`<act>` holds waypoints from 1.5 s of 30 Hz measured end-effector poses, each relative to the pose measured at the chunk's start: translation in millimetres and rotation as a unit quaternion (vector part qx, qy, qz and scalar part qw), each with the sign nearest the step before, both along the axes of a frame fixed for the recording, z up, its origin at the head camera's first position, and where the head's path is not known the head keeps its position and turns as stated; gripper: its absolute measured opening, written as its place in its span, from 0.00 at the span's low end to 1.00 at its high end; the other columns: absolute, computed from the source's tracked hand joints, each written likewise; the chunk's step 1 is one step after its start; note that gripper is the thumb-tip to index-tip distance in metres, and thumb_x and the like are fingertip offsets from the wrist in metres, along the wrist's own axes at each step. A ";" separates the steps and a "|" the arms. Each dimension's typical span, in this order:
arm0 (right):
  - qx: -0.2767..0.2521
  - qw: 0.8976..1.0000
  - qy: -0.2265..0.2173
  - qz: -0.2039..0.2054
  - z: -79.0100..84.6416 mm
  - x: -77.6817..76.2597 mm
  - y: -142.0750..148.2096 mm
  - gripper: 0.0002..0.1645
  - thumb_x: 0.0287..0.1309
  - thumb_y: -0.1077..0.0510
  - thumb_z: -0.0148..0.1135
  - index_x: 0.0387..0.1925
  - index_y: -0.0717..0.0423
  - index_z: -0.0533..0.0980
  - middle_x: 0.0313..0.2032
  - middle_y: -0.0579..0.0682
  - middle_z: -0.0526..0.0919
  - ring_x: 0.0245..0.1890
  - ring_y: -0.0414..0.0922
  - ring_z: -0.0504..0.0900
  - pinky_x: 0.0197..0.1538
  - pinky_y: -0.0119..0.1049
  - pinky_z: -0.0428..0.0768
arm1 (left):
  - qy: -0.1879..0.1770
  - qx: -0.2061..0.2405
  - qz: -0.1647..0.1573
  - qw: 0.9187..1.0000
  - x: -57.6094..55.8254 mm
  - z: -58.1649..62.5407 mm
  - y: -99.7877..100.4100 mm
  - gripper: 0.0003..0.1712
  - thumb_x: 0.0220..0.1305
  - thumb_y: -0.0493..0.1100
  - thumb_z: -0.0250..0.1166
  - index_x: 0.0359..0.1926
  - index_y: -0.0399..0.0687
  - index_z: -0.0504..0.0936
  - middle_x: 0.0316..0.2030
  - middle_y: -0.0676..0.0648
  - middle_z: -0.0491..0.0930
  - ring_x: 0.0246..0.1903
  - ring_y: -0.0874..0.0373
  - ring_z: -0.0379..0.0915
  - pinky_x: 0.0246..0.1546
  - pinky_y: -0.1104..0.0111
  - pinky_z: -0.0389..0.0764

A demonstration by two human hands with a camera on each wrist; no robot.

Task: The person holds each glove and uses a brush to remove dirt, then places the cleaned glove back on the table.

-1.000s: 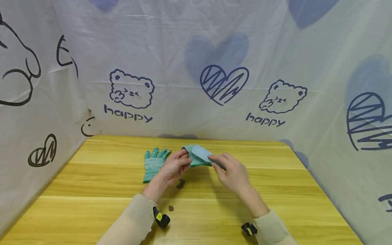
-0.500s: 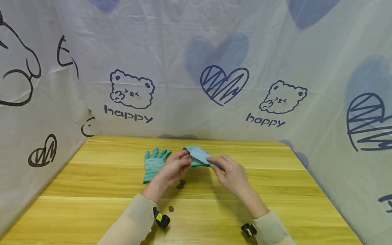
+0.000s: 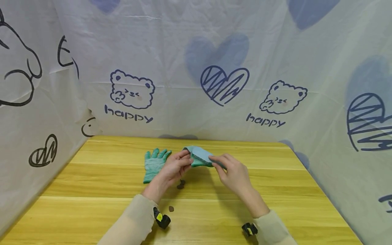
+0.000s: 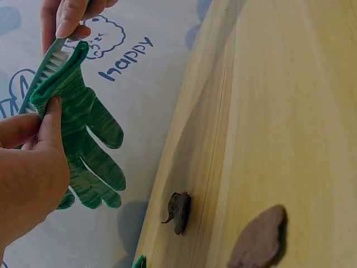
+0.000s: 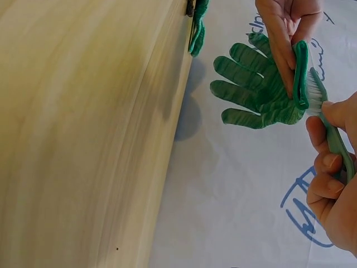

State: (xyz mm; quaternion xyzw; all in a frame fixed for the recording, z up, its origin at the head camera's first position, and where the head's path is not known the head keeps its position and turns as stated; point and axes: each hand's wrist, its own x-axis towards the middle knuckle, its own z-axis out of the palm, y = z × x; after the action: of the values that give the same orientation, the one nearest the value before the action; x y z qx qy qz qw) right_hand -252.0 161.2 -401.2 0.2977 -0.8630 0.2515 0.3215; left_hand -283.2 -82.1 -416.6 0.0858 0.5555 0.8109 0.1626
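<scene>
My left hand [image 3: 175,166] pinches a green knitted glove [image 4: 83,128] near its cuff, holding it up above the table. The glove's fingers hang down in both wrist views. My right hand [image 3: 234,172] grips the handle of a light blue-green scrub brush [image 5: 329,125], thumb on top and fingers curled round it. White bristles [image 5: 314,99] face the glove's cuff and lie right at it. In the head view the brush's back covers much of the glove. A second green glove [image 3: 153,166] lies flat on the table, left of my left hand.
On the wooden table [image 3: 107,180] a few dark brown lumps [image 3: 180,184] lie under my left hand, and another brown piece [image 3: 171,208] sits closer to me. A white printed cloth [image 3: 177,102] hangs behind the table and at both sides.
The brush shifts slightly left and down over the glove, then back to the right, with the right hand moving along. The left hand and the held glove stay nearly still.
</scene>
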 end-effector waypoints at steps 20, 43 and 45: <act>-0.015 1.000 0.004 -0.024 0.2 -1.7 5.0 0.15 0.63 0.60 0.74 0.51 0.48 0.87 0.39 0.47 0.87 0.27 0.41 0.82 0.21 0.32 0.73 | -0.001 0.005 -0.005 1.000 -1.7 -1.1 0.5 0.41 0.78 0.29 0.51 0.82 0.34 0.39 0.81 0.33 0.39 0.69 0.55 0.67 0.49 0.79 0.81; -0.085 0.989 -0.019 -0.116 12.8 -4.9 24.1 0.18 0.64 0.63 0.68 0.55 0.51 0.85 0.41 0.55 0.86 0.27 0.50 0.79 0.24 0.43 0.76 | -0.012 0.025 -0.001 1.000 -0.4 1.9 1.7 0.43 0.77 0.27 0.51 0.83 0.36 0.39 0.35 0.56 0.68 0.29 0.71 0.67 0.40 0.77 0.77; -0.088 0.989 -0.032 -0.116 15.4 -3.8 22.9 0.19 0.65 0.63 0.66 0.57 0.50 0.84 0.42 0.55 0.86 0.28 0.49 0.79 0.25 0.41 0.76 | -0.007 0.026 -0.003 1.000 0.8 3.1 2.0 0.42 0.77 0.27 0.51 0.83 0.36 0.39 0.33 0.56 0.65 0.27 0.70 0.63 0.38 0.77 0.76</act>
State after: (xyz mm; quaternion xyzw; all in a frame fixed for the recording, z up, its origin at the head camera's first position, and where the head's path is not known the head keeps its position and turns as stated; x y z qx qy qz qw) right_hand -255.8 184.1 -385.9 0.1577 -0.8760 0.2966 0.3461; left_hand -282.4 -80.1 -413.4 0.0863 0.5325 0.8253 0.1667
